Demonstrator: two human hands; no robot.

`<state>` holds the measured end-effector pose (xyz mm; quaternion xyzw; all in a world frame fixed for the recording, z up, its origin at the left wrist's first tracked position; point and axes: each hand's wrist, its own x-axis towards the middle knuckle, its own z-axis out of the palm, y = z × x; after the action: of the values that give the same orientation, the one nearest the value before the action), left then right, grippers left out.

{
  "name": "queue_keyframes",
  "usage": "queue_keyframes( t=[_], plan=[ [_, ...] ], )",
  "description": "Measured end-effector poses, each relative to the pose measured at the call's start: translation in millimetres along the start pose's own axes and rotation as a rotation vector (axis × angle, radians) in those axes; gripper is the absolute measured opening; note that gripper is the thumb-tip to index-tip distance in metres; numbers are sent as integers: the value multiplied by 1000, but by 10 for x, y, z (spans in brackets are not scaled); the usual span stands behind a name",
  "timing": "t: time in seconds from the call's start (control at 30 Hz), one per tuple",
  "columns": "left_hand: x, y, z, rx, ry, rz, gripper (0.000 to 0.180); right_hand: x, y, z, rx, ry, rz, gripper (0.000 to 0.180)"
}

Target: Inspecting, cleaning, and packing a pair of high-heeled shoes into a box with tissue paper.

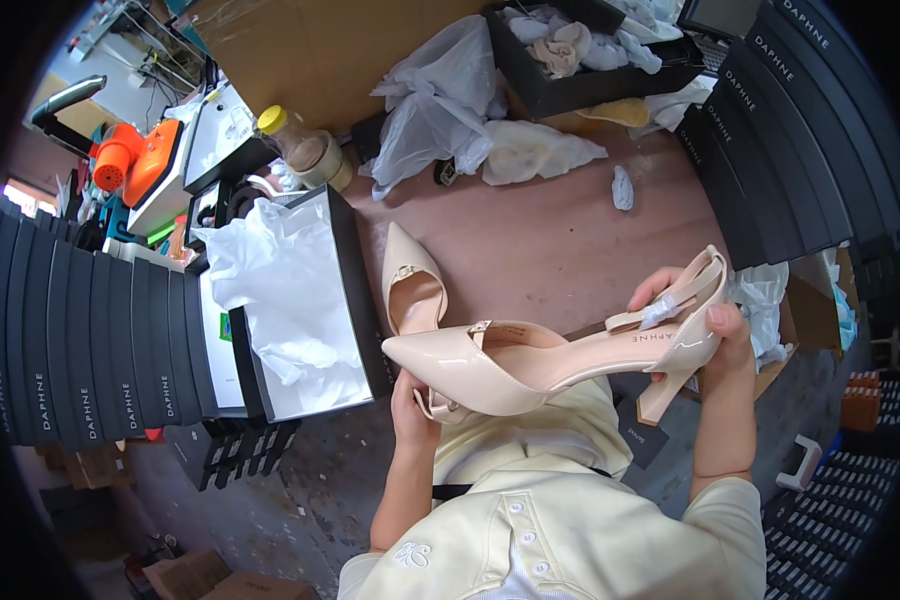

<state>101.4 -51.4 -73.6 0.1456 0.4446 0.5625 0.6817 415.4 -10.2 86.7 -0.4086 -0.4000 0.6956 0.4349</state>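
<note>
Right hand (705, 325) grips the heel end of a cream high-heeled shoe (530, 365) held over the counter (550, 230); left hand (412, 400) clasps a second shoe (413, 290) beside an open shoebox (355, 290).

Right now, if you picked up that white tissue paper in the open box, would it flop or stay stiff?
The tissue paper would probably flop and crumple, since it already lies in wrinkled folds. It looks thin, so likely very light and easy to tear. It sits loose in the open box, so it may slide out easily.
</note>
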Motion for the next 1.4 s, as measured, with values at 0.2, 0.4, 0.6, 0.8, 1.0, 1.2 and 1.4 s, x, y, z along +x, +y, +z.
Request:
queue_keyframes(
  t=[0.2, 0.4, 0.6, 0.8, 1.0, 1.2, 1.4],
  plan=[
    [-92, 77, 136, 21, 8, -76, 38, -27, 27, -6, 64, 22, -2, 74],
    [-185, 81, 257, -56, 21, 5, 45, -52, 345, -118, -179, 92, -279, 71],
    [-349, 41, 507, -279, -216, 458, 62, -85, 688, 416, -950, 87, -883, 72],
    [-287, 96, 671, -5, -424, 854, 86, -95, 923, 558, -955, 109, -932, 71],
    [-339, -18, 713, -25, -365, 819, 82, -82, 1002, 562, -830, 110, -917, 73],
    [-302, 2, 678, -24, -352, 696, 73, -92, 1053, 558, -765, 107, -858, 74],
    [-18, -1, 623, -229, 90, 297, 46, 70, 975, 540, -797, 197, -964, 73]
  ],
)
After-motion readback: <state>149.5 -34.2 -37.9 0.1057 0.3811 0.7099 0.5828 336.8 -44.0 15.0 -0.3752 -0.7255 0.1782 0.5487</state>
